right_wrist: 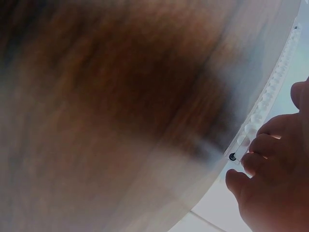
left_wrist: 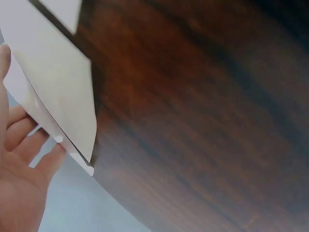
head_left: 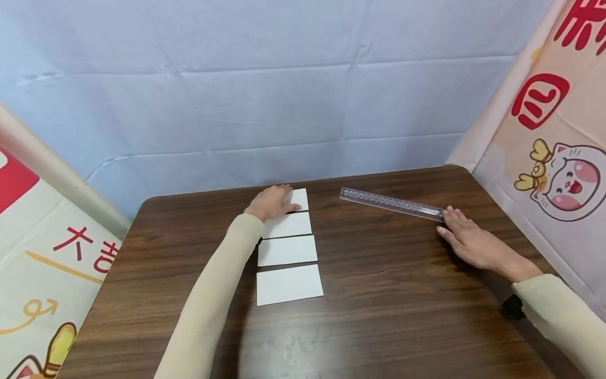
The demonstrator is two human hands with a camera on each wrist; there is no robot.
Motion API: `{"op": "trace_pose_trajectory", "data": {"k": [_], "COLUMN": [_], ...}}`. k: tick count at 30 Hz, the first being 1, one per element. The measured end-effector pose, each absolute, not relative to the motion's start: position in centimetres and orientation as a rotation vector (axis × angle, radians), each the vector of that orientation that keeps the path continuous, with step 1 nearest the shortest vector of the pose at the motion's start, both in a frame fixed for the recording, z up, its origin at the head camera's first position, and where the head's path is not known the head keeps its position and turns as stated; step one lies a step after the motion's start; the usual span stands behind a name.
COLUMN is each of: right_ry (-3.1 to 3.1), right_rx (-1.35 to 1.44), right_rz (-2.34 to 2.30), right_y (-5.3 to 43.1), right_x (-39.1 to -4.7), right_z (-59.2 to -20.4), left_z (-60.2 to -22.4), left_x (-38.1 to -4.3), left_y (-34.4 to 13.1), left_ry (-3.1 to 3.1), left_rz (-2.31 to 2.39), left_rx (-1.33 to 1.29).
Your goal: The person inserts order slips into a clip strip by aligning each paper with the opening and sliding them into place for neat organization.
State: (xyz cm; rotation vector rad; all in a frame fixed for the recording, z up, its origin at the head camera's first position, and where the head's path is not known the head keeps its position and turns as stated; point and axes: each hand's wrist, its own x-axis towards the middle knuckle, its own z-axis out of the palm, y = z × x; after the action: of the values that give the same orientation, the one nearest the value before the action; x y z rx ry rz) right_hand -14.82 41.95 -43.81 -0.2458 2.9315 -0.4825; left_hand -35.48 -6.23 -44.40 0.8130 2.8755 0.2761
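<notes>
White card (head_left: pixel 299 198) in left hand (head_left: pixel 273 202), ruler (head_left: pixel 390 202) at right hand (head_left: pixel 473 243)

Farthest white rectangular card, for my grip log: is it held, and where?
The left hand touches the card, thumb across its near side; an actual grip can't be told.

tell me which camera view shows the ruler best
The head view: the ruler lies there nearly full length, one end at the right hand. The right wrist view shows it narrow and slanted; the left wrist view doesn't show it.
</notes>
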Motion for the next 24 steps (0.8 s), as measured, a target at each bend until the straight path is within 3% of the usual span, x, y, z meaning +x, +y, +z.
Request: {"op": "trace_pose_trajectory", "data": {"k": [11, 24], "right_ry": [2.931, 2.920], "right_rx": [-0.221, -0.221], "right_rz": [-0.502, -0.530], "right_y": [41.9, 42.0], "right_x": [-14.7, -14.7], "right_z": [-43.9, -43.8], "left_z": [-44.1, -42.1], "left_x": [-35.9, -36.5], "left_y": [-6.3, -7.0], "left_ry": [2.963, 2.926], "left_rz": [0.460, 0.673], "left_rx": [0.978, 0.980]}}
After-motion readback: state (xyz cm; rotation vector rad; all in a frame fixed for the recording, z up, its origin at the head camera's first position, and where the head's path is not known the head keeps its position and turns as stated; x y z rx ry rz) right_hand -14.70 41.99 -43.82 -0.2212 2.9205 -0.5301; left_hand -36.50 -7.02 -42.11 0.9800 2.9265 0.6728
